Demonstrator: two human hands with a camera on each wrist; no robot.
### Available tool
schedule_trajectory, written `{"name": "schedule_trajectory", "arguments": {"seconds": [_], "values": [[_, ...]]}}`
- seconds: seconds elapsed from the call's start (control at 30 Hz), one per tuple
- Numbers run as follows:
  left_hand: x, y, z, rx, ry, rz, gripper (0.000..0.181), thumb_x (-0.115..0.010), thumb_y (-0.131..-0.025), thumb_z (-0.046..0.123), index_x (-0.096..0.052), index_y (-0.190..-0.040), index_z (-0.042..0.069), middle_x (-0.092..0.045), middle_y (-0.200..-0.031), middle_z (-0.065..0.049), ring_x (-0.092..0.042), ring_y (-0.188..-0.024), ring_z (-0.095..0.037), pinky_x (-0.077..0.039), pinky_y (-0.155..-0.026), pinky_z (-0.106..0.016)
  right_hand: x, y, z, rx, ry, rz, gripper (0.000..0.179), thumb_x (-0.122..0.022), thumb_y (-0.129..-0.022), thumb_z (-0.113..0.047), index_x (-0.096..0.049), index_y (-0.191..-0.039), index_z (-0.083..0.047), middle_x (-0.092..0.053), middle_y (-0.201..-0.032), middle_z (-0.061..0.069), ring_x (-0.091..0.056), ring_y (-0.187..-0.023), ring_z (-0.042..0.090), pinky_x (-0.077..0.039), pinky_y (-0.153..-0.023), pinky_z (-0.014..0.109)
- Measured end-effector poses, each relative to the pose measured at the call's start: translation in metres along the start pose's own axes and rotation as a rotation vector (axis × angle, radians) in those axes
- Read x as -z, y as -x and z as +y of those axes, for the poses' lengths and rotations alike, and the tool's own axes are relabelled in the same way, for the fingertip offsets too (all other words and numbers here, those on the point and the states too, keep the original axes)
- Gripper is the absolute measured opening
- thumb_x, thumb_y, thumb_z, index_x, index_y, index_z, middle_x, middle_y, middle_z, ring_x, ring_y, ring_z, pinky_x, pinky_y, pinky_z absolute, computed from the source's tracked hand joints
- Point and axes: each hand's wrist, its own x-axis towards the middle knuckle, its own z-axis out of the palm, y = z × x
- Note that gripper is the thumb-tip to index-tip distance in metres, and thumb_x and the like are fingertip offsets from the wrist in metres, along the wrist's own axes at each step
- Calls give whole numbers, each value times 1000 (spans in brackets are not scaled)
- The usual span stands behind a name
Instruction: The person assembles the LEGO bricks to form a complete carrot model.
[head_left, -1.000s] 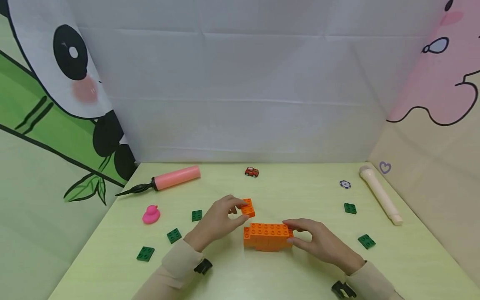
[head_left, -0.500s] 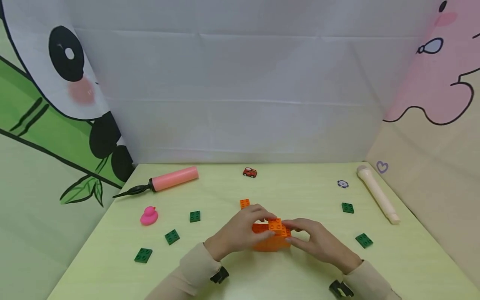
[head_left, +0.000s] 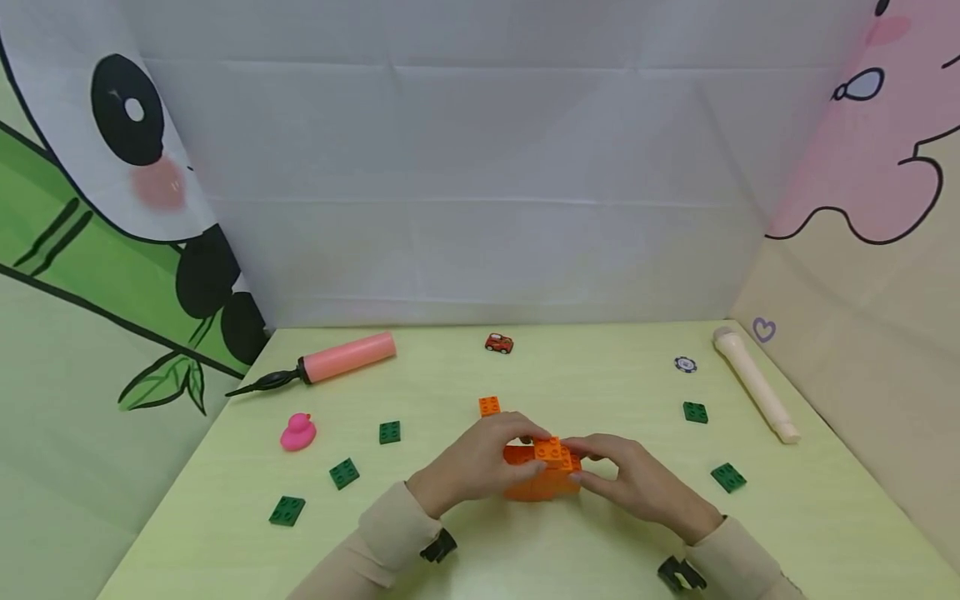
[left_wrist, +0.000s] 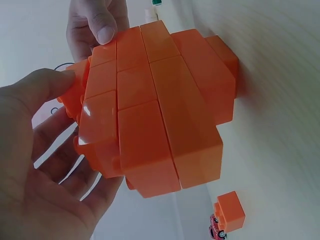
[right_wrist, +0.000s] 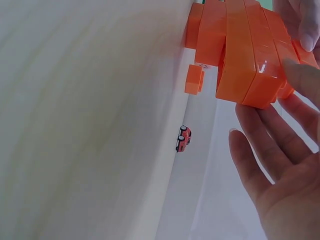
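Note:
A block of stacked orange toy bricks (head_left: 536, 490), narrower at its base, stands on the table in front of me. Between its thumb and fingers my left hand (head_left: 480, 462) pinches a small orange brick (head_left: 550, 451), which sits on top of the stack toward the right. My right hand (head_left: 637, 479) grips the right end of the stack, thumb on the near side and fingers behind. In the left wrist view the stack's rows (left_wrist: 150, 100) widen upward from a small bottom brick. Behind the left hand lies a loose orange brick (head_left: 489, 406).
Green bricks lie on both sides, such as one at left (head_left: 287, 511) and one at right (head_left: 728, 477). Farther out are a pink rubber duck (head_left: 298, 432), a pink balloon pump (head_left: 348, 358), a red toy car (head_left: 498, 343), a poker chip (head_left: 686, 364) and a cream-coloured stick (head_left: 756, 385).
My left hand has carried the small orange brick right and nearer, from behind the stack onto its top. The right hand stays at the stack's right end.

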Motion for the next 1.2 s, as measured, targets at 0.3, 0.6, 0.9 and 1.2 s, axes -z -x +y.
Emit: {"name": "schedule_trajectory", "arguments": {"seconds": [0.3,0.6,0.9,1.2], "values": [[2,0,3,35,-21,-25,32,-72,-93,26,-71,-123,15,-68,-111,10,-57,-94,-3,-51,-86,-20,2,0,-2,-32,-9,-16,45,-62,-95,-48,-58,-138,-33,-63,-126,-17,-60,-113,14,-51,-97,50],[5,-3,9,24,-108,-43,30,-71,-94,25,-71,-122,15,-68,-111,9,-57,-98,-6,-50,-86,-18,4,-2,-4,-29,3,-18,44,-63,-95,-47,-59,-137,-33,-63,-126,-18,-59,-113,13,-51,-97,49],[6,0,-3,-3,-117,-49,47,-62,-97,47,-64,-135,20,-64,-125,9,-58,-113,-9,-49,-98,-30,3,-2,-1,-19,6,-19,45,-62,-96,-47,-58,-138,-32,-63,-126,-16,-60,-113,14,-52,-96,49],[30,-3,-35,103,-210,39,56,-49,-99,58,-58,-141,22,-56,-140,2,-49,-131,-20,-41,-110,-44,2,-1,-2,-18,12,-17,46,-61,-96,-48,-58,-139,-30,-63,-128,-14,-60,-114,14,-51,-97,49]]}}
